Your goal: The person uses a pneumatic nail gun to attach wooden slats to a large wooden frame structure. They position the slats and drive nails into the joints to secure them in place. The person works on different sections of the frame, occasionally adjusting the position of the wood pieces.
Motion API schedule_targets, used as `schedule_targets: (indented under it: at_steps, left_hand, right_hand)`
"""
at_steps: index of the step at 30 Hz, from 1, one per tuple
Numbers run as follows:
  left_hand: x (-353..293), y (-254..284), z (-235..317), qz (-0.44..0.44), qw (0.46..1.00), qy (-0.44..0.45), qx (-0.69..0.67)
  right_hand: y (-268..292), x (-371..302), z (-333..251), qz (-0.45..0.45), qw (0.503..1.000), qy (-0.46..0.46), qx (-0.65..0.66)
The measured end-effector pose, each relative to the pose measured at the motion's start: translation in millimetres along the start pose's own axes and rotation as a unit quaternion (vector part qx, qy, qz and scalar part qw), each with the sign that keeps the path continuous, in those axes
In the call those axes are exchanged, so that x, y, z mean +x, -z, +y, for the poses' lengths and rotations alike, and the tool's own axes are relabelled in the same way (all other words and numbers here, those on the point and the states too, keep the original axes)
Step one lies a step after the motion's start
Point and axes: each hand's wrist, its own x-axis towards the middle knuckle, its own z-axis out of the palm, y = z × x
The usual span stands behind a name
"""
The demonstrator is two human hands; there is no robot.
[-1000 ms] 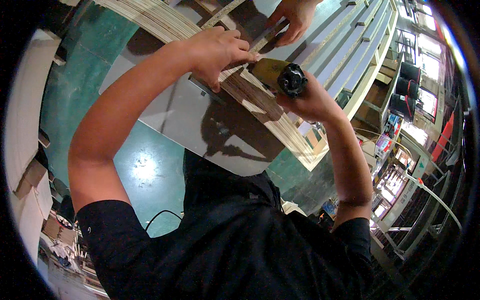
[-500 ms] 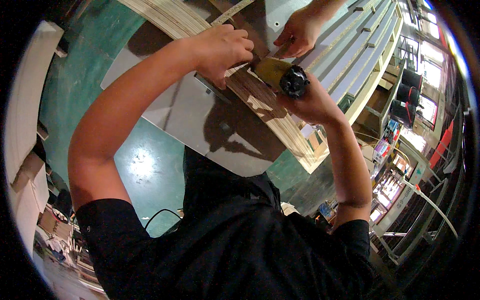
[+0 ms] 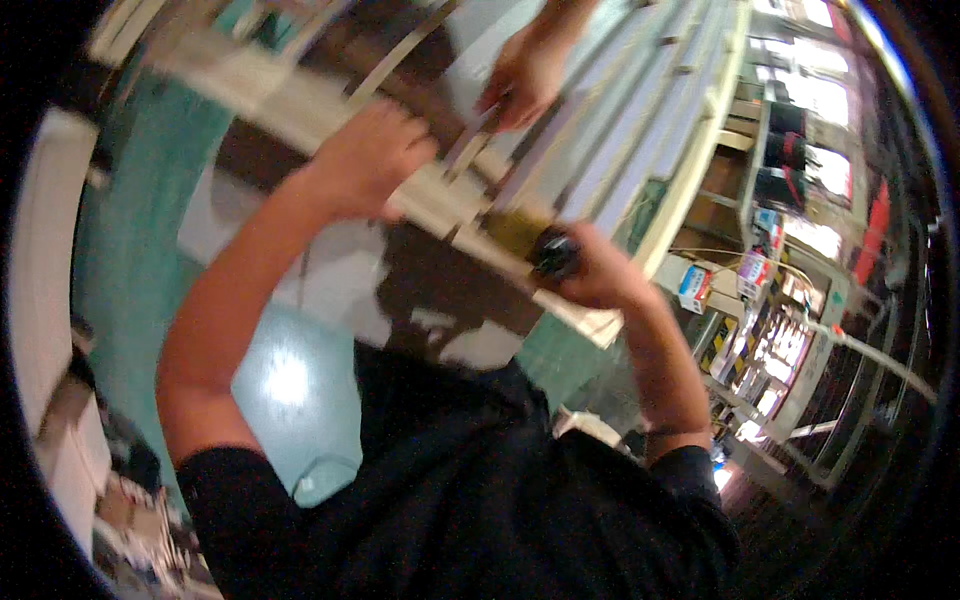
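**Two hands at a slatted wooden frame, one gripping a power tool**

A person in a black short-sleeved shirt (image 3: 450,500) leans over a pale slatted wooden frame (image 3: 640,130). The picture is blurred by motion. Their left hand (image 3: 375,160) is curled down onto a light wooden rail (image 3: 440,205) of the frame, fingers wrapped over it and pressing it. Their right hand (image 3: 600,275) is closed around a yellow and black power tool (image 3: 535,240), which lies against the same rail, just right of the left hand; the tool's working end is too blurred to make out. Beyond both hands, a second person's hand (image 3: 525,80) reaches in from the top edge and pinches a thin wooden slat (image 3: 470,140) between the fingers, close above the left hand. Under the frame, beneath the forearms, lies a green floor (image 3: 290,390) with a bright glare patch. Well off past the right hand stand shelves of boxes (image 3: 740,290).
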Motion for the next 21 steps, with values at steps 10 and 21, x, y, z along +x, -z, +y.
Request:
schedule_targets:
  at_steps: [10, 21]
  left_hand:
    - [6, -7, 0, 0.019, 1.0, 0.0, -0.012]
    - [12, 4, 11, -0.012, 1.0, 0.023, 0.007]
  right_hand:
    - [-23, -9, 24, 0.053, 0.996, 0.066, 0.014]
    - [-36, -5, 31, 0.077, 0.994, 0.07, -0.011]
